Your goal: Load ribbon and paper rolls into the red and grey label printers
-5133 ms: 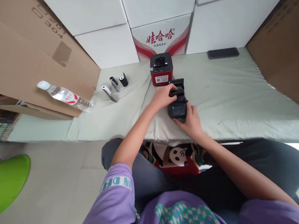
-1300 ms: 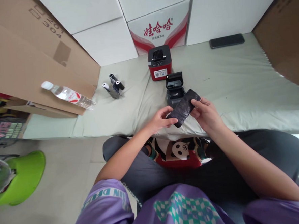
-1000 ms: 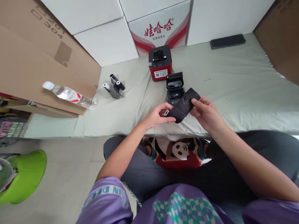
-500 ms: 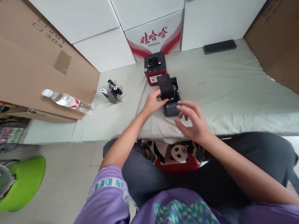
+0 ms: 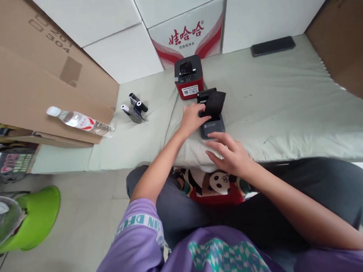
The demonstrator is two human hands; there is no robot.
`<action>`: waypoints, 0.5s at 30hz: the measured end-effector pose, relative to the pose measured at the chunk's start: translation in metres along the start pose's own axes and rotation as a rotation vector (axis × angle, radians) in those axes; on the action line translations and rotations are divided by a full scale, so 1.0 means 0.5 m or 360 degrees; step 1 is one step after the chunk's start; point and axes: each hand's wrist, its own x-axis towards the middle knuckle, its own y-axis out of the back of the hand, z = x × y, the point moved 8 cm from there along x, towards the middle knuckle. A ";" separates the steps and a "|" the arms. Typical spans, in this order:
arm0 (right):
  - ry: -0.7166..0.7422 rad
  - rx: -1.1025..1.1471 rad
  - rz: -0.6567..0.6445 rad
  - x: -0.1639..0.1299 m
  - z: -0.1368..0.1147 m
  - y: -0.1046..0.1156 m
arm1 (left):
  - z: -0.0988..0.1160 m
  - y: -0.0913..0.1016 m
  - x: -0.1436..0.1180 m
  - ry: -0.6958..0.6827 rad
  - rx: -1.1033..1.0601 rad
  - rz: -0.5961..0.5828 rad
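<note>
Pale green mat [image 5: 289, 92]: my left hand [image 5: 192, 118] pinches a black ribbon sheet [image 5: 214, 103] over the small black printer [image 5: 212, 126]; right hand [image 5: 230, 155] hovers spread. Feeding comes next, I judge.

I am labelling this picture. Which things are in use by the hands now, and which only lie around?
In use: left hand, black sheet, black printer, right hand.

Lying about: red printer, rolls, bottle, phone, cardboard.
</note>
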 end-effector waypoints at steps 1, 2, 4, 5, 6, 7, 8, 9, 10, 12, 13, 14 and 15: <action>0.0000 -0.0004 -0.0023 -0.003 0.002 -0.004 | -0.002 -0.003 -0.001 0.0020 0.0033 -0.0007; -0.0003 -0.0011 -0.0044 -0.006 0.004 -0.008 | -0.004 -0.005 -0.002 0.0044 0.0064 -0.0008; -0.0018 -0.0030 -0.0074 -0.011 0.010 -0.014 | -0.010 -0.008 -0.003 0.0101 0.0110 -0.0012; -0.0030 -0.0038 -0.0082 -0.013 0.013 -0.016 | -0.014 -0.011 -0.003 0.0138 0.0120 -0.0024; -0.0043 -0.0043 -0.0087 -0.016 0.017 -0.018 | -0.018 -0.014 -0.002 0.0178 0.0123 -0.0045; -0.0061 -0.0043 -0.0087 -0.018 0.021 -0.020 | -0.021 -0.017 -0.002 0.0214 0.0116 -0.0074; -0.0080 -0.0036 -0.0087 -0.020 0.026 -0.022 | -0.024 -0.020 -0.001 0.0241 0.0103 -0.0102; -0.0101 -0.0025 -0.0085 -0.022 0.031 -0.025 | -0.025 -0.023 0.000 0.0256 0.0088 -0.0128; -0.0122 -0.0013 -0.0080 -0.023 0.036 -0.027 | -0.026 -0.026 0.000 0.0261 0.0074 -0.0148; -0.0162 0.0003 -0.0080 -0.026 0.046 -0.033 | -0.026 -0.028 0.001 0.0252 0.0060 -0.0165; -0.0181 0.0006 -0.0083 -0.027 0.051 -0.036 | -0.026 -0.028 0.000 0.0246 0.0061 -0.0166; -0.0201 0.0009 -0.0081 -0.027 0.057 -0.037 | -0.027 -0.026 0.000 0.0238 0.0066 -0.0159; -0.0227 0.0014 -0.0069 -0.026 0.063 -0.037 | -0.027 -0.025 0.000 0.0226 0.0067 -0.0144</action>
